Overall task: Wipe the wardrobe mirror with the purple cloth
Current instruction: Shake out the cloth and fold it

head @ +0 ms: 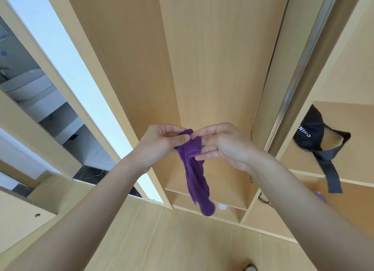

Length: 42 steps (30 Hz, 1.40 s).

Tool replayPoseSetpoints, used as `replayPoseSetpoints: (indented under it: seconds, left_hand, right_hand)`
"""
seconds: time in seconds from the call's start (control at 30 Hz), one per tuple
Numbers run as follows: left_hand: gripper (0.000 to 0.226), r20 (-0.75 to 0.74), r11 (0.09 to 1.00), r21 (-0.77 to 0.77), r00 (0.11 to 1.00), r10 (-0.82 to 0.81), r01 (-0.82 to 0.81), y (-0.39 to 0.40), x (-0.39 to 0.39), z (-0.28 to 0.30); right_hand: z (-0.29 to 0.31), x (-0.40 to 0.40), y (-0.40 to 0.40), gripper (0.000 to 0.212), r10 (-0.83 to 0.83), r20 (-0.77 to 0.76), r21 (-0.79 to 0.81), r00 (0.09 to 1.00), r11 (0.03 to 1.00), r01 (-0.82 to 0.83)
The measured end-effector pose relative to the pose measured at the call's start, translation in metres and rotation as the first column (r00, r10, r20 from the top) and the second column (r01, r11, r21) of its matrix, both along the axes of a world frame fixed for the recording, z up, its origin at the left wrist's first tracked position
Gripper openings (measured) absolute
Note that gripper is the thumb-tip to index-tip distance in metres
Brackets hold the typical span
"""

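At far left, a washbasin (24, 84) shows through a gap beside the pale wooden wardrobe (212, 58). The left hand (162, 143) pinches the purple cloth (195, 169) at its top; the right hand (220, 143) holds it alongside, its grip loosely curled, cloth dangling between. A black cap (309, 133) sits on a shelf at right.

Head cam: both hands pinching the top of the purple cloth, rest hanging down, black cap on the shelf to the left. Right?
Not quite: the black cap is on the shelf to the right, not the left, as the head view shows. The rest holds: left hand and right hand both pinch the top of the purple cloth, which hangs down.
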State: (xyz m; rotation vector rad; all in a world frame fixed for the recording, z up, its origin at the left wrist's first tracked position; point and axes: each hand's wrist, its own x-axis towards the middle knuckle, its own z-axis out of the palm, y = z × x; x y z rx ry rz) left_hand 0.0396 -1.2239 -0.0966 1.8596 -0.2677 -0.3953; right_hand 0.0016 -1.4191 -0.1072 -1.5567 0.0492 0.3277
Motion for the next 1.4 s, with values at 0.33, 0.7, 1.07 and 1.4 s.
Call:
replayPoseSetpoints:
  seconds: [0.33,0.7,1.07,1.4]
  left_hand:
    - [0.029,0.373,0.961,0.239,0.900,-0.225,0.141,0.001,-0.006,0.031]
    - [0.043,0.355,0.963,0.222,0.908,-0.224,0.151,0.022,-0.002,0.048]
    - [0.063,0.243,0.886,0.365,0.890,-0.386,0.285,0.048,-0.008,0.057]
    - [0.096,0.039,0.680,0.533,0.788,-0.614,0.503,0.022,-0.031,0.080]
  right_hand:
    - [0.026,-0.007,-0.007,0.049,0.121,0.144,0.034,0.982,0.991,-0.127]
    - [-0.023,0.011,-0.030,0.043,0.212,0.133,-0.599,0.968,0.795,-0.092]
    - [0.037,0.015,-0.044,0.013,0.164,0.304,-0.538,0.938,0.843,0.027]
    - [0.052,0.023,-0.032,0.019,0.238,0.455,-0.479,0.858,0.878,0.011]
